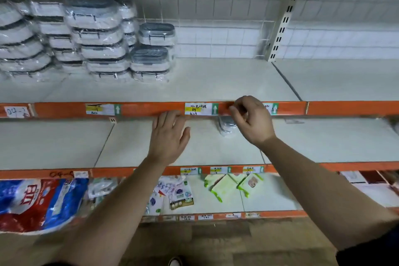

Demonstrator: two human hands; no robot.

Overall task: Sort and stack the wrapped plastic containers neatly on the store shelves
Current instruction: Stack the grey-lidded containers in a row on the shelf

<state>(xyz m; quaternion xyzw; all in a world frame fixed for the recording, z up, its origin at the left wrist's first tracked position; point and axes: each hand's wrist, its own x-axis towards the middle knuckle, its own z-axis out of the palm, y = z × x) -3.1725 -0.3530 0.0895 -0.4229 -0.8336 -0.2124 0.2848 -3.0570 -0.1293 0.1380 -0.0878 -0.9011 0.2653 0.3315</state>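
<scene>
Several stacks of wrapped plastic containers (101,36), white with grey lids, stand on the left of the upper shelf (226,80). A shorter stack (153,58) forms their right end. One lone wrapped container (225,126) lies at the back of the middle shelf (216,149), half hidden under the orange rail. My right hand (251,120) hovers just right of it, fingers loosely curled, holding nothing that I can see. My left hand (168,136) is spread flat over the middle shelf, left of that container, with nothing in it.
An orange price rail (151,109) with paper labels fronts the upper shelf. The lower shelf holds a blue and red bag (32,198), small packets (177,194) and green-edged packs (224,185). A slotted upright (280,28) splits the upper shelf at the right.
</scene>
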